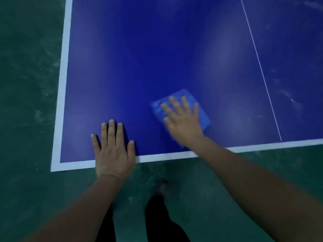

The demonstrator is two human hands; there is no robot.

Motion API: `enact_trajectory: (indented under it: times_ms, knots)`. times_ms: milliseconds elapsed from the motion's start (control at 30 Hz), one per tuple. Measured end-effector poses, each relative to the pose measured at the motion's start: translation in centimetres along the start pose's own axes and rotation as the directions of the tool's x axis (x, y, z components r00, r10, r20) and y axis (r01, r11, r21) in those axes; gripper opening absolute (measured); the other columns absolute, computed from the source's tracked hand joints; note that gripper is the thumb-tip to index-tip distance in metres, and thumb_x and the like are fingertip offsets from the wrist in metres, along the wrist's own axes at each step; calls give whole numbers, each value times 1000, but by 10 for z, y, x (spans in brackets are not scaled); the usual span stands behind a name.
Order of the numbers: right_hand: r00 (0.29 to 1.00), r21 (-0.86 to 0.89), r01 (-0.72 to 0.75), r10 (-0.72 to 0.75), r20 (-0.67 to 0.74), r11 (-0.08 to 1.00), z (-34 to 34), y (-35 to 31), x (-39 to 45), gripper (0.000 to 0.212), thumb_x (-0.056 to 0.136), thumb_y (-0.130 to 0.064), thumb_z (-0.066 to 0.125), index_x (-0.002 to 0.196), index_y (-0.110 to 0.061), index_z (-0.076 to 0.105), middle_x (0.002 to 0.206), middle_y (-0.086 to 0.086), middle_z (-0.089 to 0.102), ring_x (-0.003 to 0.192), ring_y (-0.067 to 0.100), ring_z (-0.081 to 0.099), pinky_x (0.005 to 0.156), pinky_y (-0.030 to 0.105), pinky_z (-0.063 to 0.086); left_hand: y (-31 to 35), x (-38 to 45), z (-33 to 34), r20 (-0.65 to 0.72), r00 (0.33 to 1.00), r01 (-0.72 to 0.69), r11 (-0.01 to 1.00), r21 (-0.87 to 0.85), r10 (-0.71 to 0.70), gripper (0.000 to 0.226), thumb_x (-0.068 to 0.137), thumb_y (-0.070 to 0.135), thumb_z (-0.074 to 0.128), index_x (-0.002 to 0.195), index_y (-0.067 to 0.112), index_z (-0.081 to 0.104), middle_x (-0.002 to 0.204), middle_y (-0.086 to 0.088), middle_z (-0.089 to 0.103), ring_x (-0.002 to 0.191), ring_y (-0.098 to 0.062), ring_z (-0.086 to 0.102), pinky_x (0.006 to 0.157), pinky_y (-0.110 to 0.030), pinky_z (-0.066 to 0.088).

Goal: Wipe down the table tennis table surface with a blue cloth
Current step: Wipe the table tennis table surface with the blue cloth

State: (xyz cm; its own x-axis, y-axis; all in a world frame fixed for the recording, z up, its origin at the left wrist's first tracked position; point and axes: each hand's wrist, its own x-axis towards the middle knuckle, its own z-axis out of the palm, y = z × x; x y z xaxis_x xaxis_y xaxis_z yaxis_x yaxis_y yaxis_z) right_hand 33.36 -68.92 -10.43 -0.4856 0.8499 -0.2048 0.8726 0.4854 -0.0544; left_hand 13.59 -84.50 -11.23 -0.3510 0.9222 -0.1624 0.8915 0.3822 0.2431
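The dark blue table tennis table [148, 58] fills the upper view, with white border lines along its left and near edges. A folded blue cloth [180, 96] lies on the table near the front edge. My right hand [183, 119] presses flat on the cloth with straight, spread fingers and looks blurred. My left hand [113, 151] rests flat on the table near the front left corner, palm down across the white edge line, holding nothing.
A thin white centre line [258, 63] runs up the table on the right, with pale smudges beyond it. Green floor [29, 84] surrounds the table on the left and front. My dark trouser legs and a shoe [163, 188] show below the table's edge.
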Motion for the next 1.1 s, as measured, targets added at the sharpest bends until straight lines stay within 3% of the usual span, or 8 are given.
enact_trajectory:
  times_ms: [133, 367, 567, 633, 733, 833, 933, 1100]
  knots:
    - [948, 30, -319, 319, 10, 947, -10, 83, 17, 66, 95, -57, 8, 157, -41, 20, 168, -6, 14, 154, 30, 6, 119, 65, 5, 0, 1, 7, -5, 1000, 12, 993, 114, -11, 75, 99, 56, 19, 158, 10, 21, 167, -11, 15, 155, -30, 4, 122, -60, 5]
    - [986, -15, 144, -145, -84, 989, 6, -56, 40, 55, 100, -52, 26, 154, -40, 32, 165, -3, 24, 153, 36, 12, 117, 69, 4, 1, -2, 11, -172, 985, 24, 998, 64, -13, 77, 96, 51, 33, 156, 4, 23, 164, -22, 18, 153, -37, 10, 121, -62, 9]
    - [963, 60, 270, -269, -23, 961, -11, -157, 128, 53, 104, -51, 24, 157, -43, 20, 168, -8, 10, 154, 30, -2, 118, 64, -6, 0, -1, 11, -202, 979, -9, 998, 67, 23, 70, 95, 46, 37, 152, 5, 36, 158, -22, 32, 149, -41, 23, 119, -65, 15]
    - [985, 77, 174, -173, -23, 982, -20, -133, 160, 54, 104, -50, 23, 157, -43, 18, 168, -8, 8, 154, 30, -1, 117, 66, -5, 0, 0, 9, -168, 985, -19, 996, 90, 34, 67, 96, 46, 35, 150, 7, 42, 157, -22, 35, 148, -42, 25, 119, -64, 14]
    - [965, 109, -248, 255, -59, 963, -33, -36, 185, 55, 104, -48, 22, 158, -40, 15, 168, -5, 7, 154, 35, 0, 115, 70, -2, 1, 0, 6, -117, 993, -9, 994, 112, 23, 67, 96, 47, 32, 149, 9, 44, 157, -22, 35, 149, -41, 23, 119, -64, 14]
    - [751, 208, -649, 660, 26, 732, -44, 70, 162, 57, 104, -49, 17, 159, -38, 9, 169, -4, 0, 153, 36, -6, 115, 70, -3, 2, 1, 5, -93, 995, -12, 994, 111, 22, 68, 96, 49, 33, 150, 9, 43, 157, -22, 34, 149, -42, 22, 119, -64, 13]
    - [633, 239, -761, 772, 64, 604, -42, 79, 133, 58, 105, -49, 14, 160, -35, 8, 169, -1, -3, 153, 38, -8, 115, 70, -5, 2, 1, 3, -69, 997, -11, 993, 120, 20, 68, 95, 49, 33, 150, 10, 42, 157, -22, 34, 149, -42, 21, 120, -64, 12]
    - [909, 166, -398, 412, -66, 903, -24, -61, 131, 58, 104, -46, 25, 159, -33, 15, 169, 1, 5, 153, 40, -3, 114, 73, -3, 2, 1, 4, -58, 998, -7, 992, 122, 14, 69, 94, 49, 33, 150, 10, 42, 157, -22, 33, 149, -43, 21, 119, -65, 13]
